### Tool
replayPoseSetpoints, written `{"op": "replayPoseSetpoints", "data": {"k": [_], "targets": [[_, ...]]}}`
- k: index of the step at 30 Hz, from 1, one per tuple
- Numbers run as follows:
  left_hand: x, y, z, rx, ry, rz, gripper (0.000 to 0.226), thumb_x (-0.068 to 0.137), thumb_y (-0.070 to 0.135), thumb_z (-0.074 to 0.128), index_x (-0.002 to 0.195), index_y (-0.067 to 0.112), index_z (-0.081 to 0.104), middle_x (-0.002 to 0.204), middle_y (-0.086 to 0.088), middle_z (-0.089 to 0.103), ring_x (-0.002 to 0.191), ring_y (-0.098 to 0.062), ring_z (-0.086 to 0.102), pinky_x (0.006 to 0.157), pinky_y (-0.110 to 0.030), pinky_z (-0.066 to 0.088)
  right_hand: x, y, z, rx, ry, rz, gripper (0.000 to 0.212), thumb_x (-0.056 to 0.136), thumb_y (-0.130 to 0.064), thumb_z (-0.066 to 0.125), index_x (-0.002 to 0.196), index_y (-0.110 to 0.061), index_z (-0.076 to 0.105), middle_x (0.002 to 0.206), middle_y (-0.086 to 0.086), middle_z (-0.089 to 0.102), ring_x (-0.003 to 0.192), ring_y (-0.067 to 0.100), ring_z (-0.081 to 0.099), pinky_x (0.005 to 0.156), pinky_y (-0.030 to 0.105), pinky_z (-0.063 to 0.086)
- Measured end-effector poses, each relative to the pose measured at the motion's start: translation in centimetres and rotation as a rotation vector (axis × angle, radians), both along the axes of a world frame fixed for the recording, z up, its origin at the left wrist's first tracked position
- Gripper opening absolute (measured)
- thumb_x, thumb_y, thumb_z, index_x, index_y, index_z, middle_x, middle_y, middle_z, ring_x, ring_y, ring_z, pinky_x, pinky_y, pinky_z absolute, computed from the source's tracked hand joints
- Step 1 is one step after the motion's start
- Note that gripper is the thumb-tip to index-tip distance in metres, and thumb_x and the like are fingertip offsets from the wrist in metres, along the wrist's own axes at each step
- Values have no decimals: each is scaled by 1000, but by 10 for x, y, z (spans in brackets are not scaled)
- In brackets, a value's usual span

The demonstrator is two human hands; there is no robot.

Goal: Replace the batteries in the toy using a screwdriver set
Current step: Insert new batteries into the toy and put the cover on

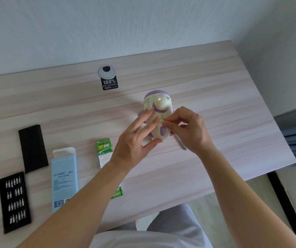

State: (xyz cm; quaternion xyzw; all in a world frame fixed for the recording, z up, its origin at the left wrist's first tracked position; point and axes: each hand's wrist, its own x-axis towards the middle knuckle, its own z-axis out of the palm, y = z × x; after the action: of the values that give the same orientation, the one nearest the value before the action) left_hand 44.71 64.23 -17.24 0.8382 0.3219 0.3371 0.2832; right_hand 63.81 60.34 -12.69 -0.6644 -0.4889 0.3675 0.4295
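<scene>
1. Nearest the person, left on the worktop [215,158], lie the bit tray [14,201], blue box [64,178] and battery pack [104,149], well apart from the toy [163,104].
2. The left hand [134,138] lays straight fingers [149,115] on the toy, thumb at its near end. The right hand [188,131] pinches at its middle seam; anything held is too small to tell.
3. The toy's long axis runs away from the person, between both hands.
4. The screwdriver [181,144] lies under the right hand, likely the handier one.

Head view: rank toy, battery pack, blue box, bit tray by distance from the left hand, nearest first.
1. toy: touched by the left hand.
2. battery pack: just left of the hand.
3. blue box: farther left.
4. bit tray: far left edge.
</scene>
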Motion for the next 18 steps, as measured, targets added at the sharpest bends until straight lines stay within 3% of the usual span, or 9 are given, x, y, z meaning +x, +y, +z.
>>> {"op": "replayPoseSetpoints", "data": {"k": [3,7,10,12,15,18], "targets": [[-2,-2,2,-25,10,-7,60,84,18,81,137,4,57,152,-11,46,143,-22,43,108,-36,48,-5,1,-3,-36,109,-73,16,80,-4,81,76,-14,68,77,9,68,68,21,62,59,40,61],[3,-2,11,-214,-134,127,54,91,19,69,138,2,49,145,-7,50,131,-14,50,102,-40,49,-9,2,-3,-52,179,-100,16,77,-6,83,85,-10,69,75,7,66,68,21,58,55,32,57],[11,11,15,-354,-121,215,71,91,29,66,151,8,34,158,-3,35,144,-3,33,116,-25,32,-8,3,-3,-61,199,-102,20,78,-5,81,92,-12,68,75,4,60,68,20,56,53,29,55],[14,19,15,-445,-89,154,78,92,34,63,156,11,25,164,0,24,150,-2,20,121,-21,22,-7,3,-4,-57,225,-113,28,81,-4,78,104,-15,66,76,5,58,68,20,58,54,30,56],[17,22,10,-520,-117,68,77,92,40,59,156,13,27,165,2,24,151,-5,21,120,-29,29,-6,3,-7,-30,203,-107,47,84,-5,75,127,-18,59,74,6,57,67,20,60,57,30,57],[18,22,7,-556,-162,80,77,90,41,59,155,12,31,164,3,26,147,-11,33,106,-17,39,-4,5,-9,-29,195,-80,57,86,-6,75,137,-19,56,70,1,50,65,15,55,60,31,59]]}}
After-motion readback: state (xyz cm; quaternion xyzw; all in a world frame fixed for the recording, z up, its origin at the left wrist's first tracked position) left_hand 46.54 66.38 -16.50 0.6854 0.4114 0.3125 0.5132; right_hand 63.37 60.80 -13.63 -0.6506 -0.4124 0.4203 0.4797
